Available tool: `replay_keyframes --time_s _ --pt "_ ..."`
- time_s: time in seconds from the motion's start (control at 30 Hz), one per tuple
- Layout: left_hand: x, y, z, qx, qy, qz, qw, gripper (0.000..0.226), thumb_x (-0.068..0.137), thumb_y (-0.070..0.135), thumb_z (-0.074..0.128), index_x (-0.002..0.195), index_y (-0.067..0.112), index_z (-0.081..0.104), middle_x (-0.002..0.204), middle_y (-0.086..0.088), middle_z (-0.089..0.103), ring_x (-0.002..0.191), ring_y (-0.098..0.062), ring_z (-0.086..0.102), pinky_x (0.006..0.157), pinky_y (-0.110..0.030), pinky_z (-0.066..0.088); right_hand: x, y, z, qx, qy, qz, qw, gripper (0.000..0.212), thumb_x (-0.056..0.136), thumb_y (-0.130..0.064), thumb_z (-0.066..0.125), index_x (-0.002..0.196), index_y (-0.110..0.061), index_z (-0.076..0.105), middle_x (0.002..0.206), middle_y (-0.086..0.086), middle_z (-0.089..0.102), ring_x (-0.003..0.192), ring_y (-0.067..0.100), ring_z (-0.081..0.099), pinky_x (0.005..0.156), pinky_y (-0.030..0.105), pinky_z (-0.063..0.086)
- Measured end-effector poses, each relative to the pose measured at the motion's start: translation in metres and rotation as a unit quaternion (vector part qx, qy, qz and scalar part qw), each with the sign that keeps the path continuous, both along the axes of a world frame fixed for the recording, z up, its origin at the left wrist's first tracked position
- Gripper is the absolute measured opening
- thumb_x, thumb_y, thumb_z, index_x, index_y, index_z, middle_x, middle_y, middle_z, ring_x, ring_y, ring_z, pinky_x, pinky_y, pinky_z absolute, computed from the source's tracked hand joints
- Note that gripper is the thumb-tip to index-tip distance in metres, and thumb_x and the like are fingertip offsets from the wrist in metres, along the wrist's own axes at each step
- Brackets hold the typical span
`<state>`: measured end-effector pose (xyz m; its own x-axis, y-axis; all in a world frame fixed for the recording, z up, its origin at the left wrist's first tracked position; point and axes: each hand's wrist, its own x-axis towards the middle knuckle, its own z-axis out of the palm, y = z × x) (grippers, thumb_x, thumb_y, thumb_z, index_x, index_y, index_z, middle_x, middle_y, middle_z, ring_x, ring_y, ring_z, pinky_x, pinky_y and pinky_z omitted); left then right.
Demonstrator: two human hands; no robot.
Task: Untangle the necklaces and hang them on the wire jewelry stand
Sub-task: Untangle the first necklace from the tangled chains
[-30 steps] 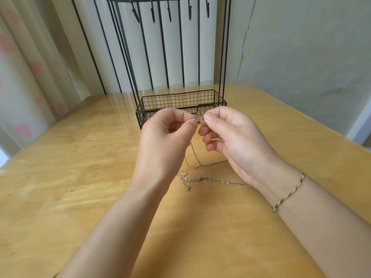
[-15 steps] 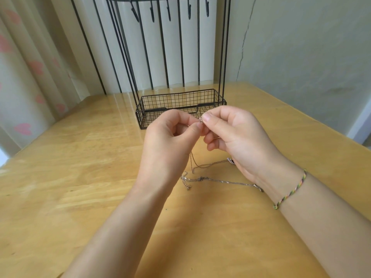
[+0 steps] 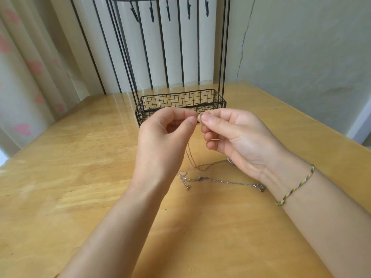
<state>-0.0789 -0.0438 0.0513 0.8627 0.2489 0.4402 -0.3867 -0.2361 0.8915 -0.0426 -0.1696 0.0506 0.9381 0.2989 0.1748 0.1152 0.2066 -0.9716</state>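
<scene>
Where the fingertips meet: a clasp point(image 3: 199, 118), too tiny to make out.
Wire jewelry stand point(image 3: 180, 96): 12 o'clock, top cut off.
Left hand point(image 3: 160, 141): pinching the thin necklace point(image 3: 192, 159) at its end.
Right hand point(image 3: 236, 137): pinching the same end; the chain hangs to the table point(image 3: 80, 187).
Silver necklace point(image 3: 199, 179): on the table, 6 o'clock, pendant half behind the wrist.

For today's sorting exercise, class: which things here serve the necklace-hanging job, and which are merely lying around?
Job: left hand, right hand, thin chain they pinch, silver necklace, wire stand.
Lying about: woven bracelet, curtain.
</scene>
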Motion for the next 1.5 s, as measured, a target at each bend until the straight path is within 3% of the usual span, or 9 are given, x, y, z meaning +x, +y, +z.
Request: replay_keyframes --time_s 0.17,0.6,0.87,1.17,1.33,1.5 --pt "-0.003 -0.001 0.003 -0.023 -0.022 -0.056 0.998 0.013 0.085 0.007 0.066 0.094 0.014 0.072 0.071 0.013 0.067 0.063 0.006 0.057 0.061 -0.008 0.042 0.001 -0.002 0.003 0.061 0.062 0.056 0.995 0.018 0.067 -0.021 0.066 0.079 -0.008 0.062 0.060 -0.002 0.055 0.053 0.008 0.047 0.049 0.018 0.043" --pt "0.001 0.005 0.001 -0.105 0.007 -0.113 0.988 0.015 0.081 0.001 0.068 0.085 0.015 0.071 0.075 0.001 0.066 0.065 -0.007 0.054 0.070 -0.022 0.046 0.000 0.000 0.003 0.100 0.105 0.092 0.985 0.013 0.071 -0.021 0.063 0.076 -0.008 0.061 0.060 -0.001 0.052 0.052 0.007 0.045 0.047 0.016 0.042" --pt "0.004 0.005 -0.003 -0.158 0.020 -0.137 0.978 0.013 0.069 0.009 0.069 0.079 0.016 0.073 0.074 -0.001 0.067 0.065 -0.010 0.054 0.074 -0.026 0.046 0.000 0.003 0.000 0.109 0.108 0.088 0.984 0.016 0.070 -0.020 0.064 0.080 -0.007 0.061 0.062 0.000 0.052 0.053 0.007 0.045 0.047 0.017 0.042" --pt "0.005 0.005 -0.004 -0.160 0.018 -0.131 0.978 0.012 0.069 0.009 0.069 0.077 0.016 0.072 0.071 0.001 0.067 0.064 -0.008 0.055 0.072 -0.025 0.046 -0.002 0.005 0.000 0.126 0.121 0.079 0.981 0.013 0.069 -0.016 0.064 0.078 -0.007 0.062 0.060 0.001 0.052 0.051 0.007 0.046 0.046 0.016 0.043" --pt "0.005 0.004 -0.003 -0.176 0.026 -0.132 0.975 0.014 0.077 -0.002 0.069 0.081 0.011 0.070 0.073 -0.003 0.066 0.071 -0.015 0.057 0.072 -0.024 0.048 -0.003 0.007 0.000 0.155 0.144 0.082 0.974 0.004 0.081 -0.012 0.061 0.080 -0.007 0.060 0.061 0.001 0.051 0.052 0.007 0.045 0.047 0.016 0.042" --pt "0.001 -0.001 0.001 -0.248 0.040 -0.161 0.954 0.016 0.082 -0.011 0.057 0.082 0.003 0.064 0.067 -0.006 0.064 0.059 -0.013 0.060 0.058 -0.019 0.052 -0.005 0.010 0.000 0.181 0.158 0.094 0.966 0.004 0.084 -0.011 0.058 0.082 -0.008 0.058 0.063 0.002 0.050 0.056 0.008 0.044 0.047 0.016 0.043"
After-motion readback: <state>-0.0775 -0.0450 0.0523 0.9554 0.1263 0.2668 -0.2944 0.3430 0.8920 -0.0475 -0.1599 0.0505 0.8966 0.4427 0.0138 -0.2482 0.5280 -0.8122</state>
